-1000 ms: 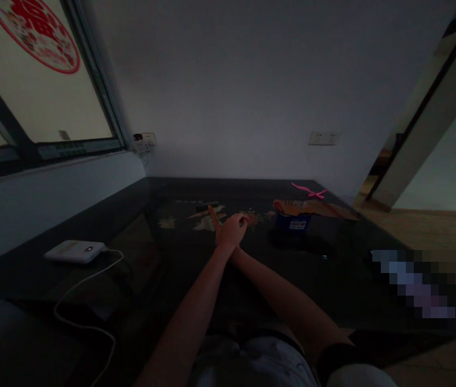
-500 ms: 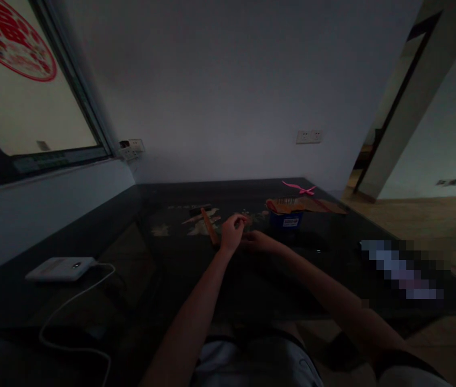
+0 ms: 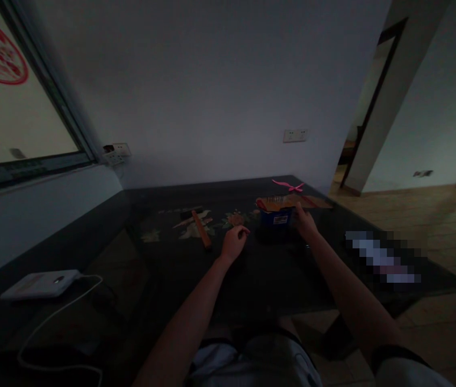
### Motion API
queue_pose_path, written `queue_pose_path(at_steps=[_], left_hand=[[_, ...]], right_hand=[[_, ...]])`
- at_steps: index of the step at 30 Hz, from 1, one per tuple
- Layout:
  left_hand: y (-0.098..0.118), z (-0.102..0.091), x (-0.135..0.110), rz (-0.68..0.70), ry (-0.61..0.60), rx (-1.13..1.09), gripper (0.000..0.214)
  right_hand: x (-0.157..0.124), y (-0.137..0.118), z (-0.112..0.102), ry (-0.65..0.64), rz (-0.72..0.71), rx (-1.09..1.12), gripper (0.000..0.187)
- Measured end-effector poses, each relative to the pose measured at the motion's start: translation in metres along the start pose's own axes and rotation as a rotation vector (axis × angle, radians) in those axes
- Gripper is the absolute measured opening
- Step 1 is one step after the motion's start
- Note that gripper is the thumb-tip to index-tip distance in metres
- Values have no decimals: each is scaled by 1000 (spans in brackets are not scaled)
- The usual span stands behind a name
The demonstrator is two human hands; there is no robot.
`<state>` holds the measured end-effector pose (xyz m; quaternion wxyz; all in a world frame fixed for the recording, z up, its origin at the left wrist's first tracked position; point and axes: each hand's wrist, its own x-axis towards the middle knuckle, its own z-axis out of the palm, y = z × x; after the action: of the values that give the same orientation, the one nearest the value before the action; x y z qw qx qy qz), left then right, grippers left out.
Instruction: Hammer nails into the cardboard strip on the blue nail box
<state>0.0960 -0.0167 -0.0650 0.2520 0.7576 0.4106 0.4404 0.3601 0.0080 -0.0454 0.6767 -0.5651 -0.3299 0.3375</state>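
My left hand [image 3: 234, 242] is over the dark table, its fingers curled into a loose pinch. Whatever is between the fingertips, if anything, is too dark to make out. My right hand [image 3: 304, 221] is at the right side of a small blue box [image 3: 270, 216] with a white label, gripping its edge with the thumb up near the rim. Orange-brown material [image 3: 273, 204] and a row of thin dark prongs show at the box's top. Left of my left hand lies a hammer with an orange-brown wooden handle [image 3: 201, 230] and a dark head [image 3: 190, 212].
A flat brown piece [image 3: 312, 201] lies behind the box, and a pink ribbon [image 3: 292, 187] is near the table's back edge. At the left is a white device [image 3: 40, 285] with a cable. A pixelated object [image 3: 383, 258] lies at the right. The glossy table [image 3: 252, 293] has a floral print.
My right hand has moved from beside my left hand rightward to the blue box. My left hand stays curled in about the same place. The view has turned slightly right.
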Motion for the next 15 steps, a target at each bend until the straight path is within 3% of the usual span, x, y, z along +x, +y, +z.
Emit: queue_pose_path(at_steps=[7,15], left_hand=[[-1,-1,0,-2,-14,30,24],[-2,0,1,30,-15,76,23]], right_hand=[[21,2,21,107,101,125,49],[18,4,19,56,100,150,22]])
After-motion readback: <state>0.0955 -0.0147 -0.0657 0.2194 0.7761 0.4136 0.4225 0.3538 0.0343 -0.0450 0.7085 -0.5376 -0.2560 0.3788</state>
